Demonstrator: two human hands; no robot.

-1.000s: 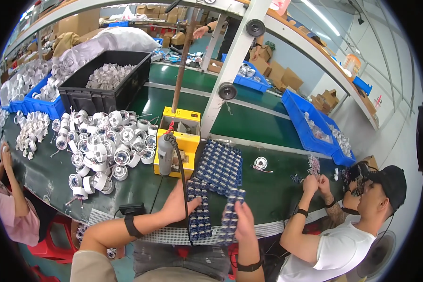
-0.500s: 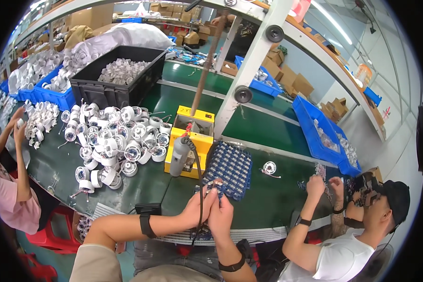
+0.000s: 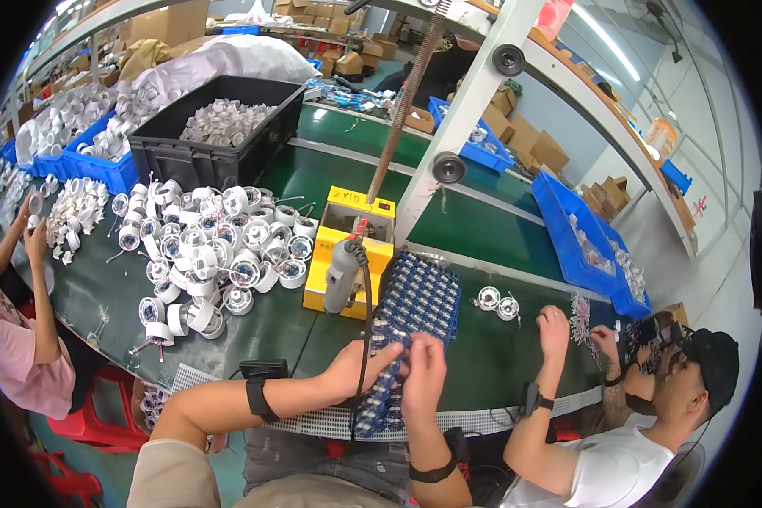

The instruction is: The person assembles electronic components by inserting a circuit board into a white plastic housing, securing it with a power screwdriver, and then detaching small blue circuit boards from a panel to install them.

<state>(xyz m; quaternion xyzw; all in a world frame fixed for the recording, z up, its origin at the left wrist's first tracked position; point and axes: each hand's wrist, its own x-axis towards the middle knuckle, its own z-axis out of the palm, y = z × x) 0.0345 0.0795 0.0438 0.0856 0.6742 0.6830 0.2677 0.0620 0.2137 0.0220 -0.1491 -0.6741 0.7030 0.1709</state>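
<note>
My left hand is closed on the edge of a blue circuit board panel dotted with small pale parts, which slants down toward the table's front edge. Close beside it, my right hand has its fingers pinched together at the panel's right side; whatever is between them is too small to make out. Just beyond my hands lies a stack of similar blue panels. A grey-handled tool with a dark cable hangs in front of the yellow box-shaped stand, left of the stack.
White round housings with wires are heaped on the left, before a black crate. Two white round pieces lie right of the stack. Co-workers sit at both sides, and blue bins stand at far right.
My hands have moved slightly apart, and the panel now shows spread out between and below them. A second white round piece now lies beside the first. The right co-worker's hands have shifted.
</note>
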